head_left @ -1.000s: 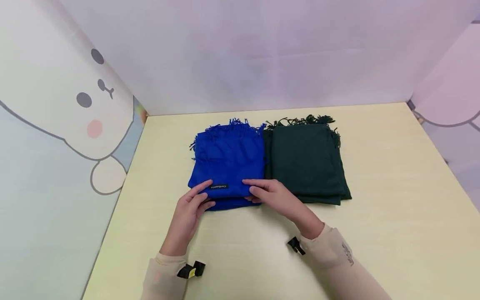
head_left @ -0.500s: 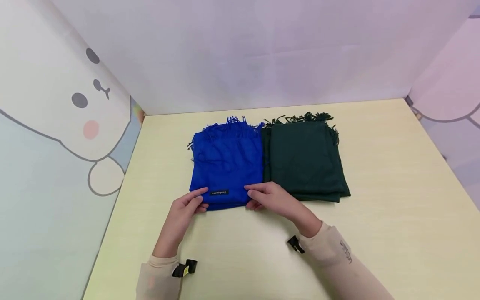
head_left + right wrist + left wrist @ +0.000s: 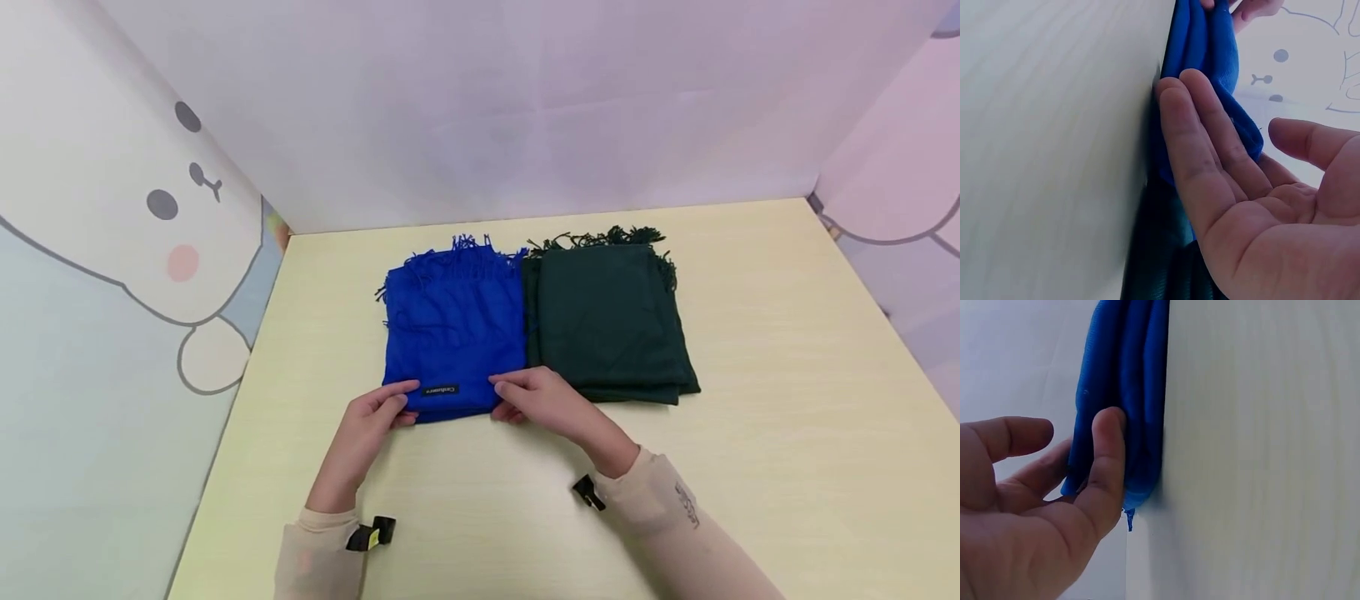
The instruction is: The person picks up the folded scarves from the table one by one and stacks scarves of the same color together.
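A folded blue scarf (image 3: 453, 317) lies on the table, its fringe at the far side and a small black label (image 3: 439, 389) near its front edge. At its front left corner, my left hand (image 3: 369, 421) touches the cloth, one finger on top and others against the folded edge. My right hand (image 3: 543, 402) touches the front right corner likewise. In the left wrist view the thumb (image 3: 1019, 434) stands off the cloth; in the right wrist view the thumb (image 3: 1300, 140) is clear of it too, with straight fingers (image 3: 1188, 144) along the layered edge.
A folded dark green scarf (image 3: 600, 321) with fringe lies right beside the blue one, under the reach of my right hand. The pale wooden table (image 3: 787, 400) meets a white back wall (image 3: 525, 108). A cartoon-printed panel (image 3: 202, 250) stands at the left.
The blue scarf's labelled front fold has come down toward me over the lower layers and flattened. Both hands have moved slightly with it, then nearly stopped.
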Motion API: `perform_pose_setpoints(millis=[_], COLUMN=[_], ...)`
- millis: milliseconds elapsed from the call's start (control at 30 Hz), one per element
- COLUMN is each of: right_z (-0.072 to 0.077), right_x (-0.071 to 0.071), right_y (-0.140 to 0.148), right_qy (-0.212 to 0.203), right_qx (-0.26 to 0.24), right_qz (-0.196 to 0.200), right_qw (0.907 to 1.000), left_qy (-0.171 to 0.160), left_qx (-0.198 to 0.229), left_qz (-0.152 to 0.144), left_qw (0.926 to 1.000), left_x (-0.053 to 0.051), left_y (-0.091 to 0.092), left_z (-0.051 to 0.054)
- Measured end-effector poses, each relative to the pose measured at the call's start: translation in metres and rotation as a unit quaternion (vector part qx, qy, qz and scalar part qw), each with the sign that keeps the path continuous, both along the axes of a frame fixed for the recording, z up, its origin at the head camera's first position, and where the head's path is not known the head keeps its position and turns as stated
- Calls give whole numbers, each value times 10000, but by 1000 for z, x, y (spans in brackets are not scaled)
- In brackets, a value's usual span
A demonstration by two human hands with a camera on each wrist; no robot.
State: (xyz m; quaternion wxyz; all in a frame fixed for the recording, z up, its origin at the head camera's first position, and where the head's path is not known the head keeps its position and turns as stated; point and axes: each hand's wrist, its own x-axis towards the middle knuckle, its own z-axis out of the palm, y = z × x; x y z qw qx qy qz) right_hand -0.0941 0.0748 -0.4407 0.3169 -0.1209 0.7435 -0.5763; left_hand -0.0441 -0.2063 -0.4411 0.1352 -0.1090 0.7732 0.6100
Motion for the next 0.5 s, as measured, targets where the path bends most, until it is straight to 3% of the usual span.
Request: perform_pose_setpoints(millis=[233,500], right_z=[-2,-3], right_x=[5,9], right_y=[2,4], right_qy=[-29,158], right_qx=[-73,49], right_qz=[-152,-31], right_qw=[9999,9999], left_qy=[-46,153], left_qx=[-365,-425], left_qz=[60,133], left_qw=[9993,9989], left_x=[3,5], left_y=[5,8], left_z=[-2,-2])
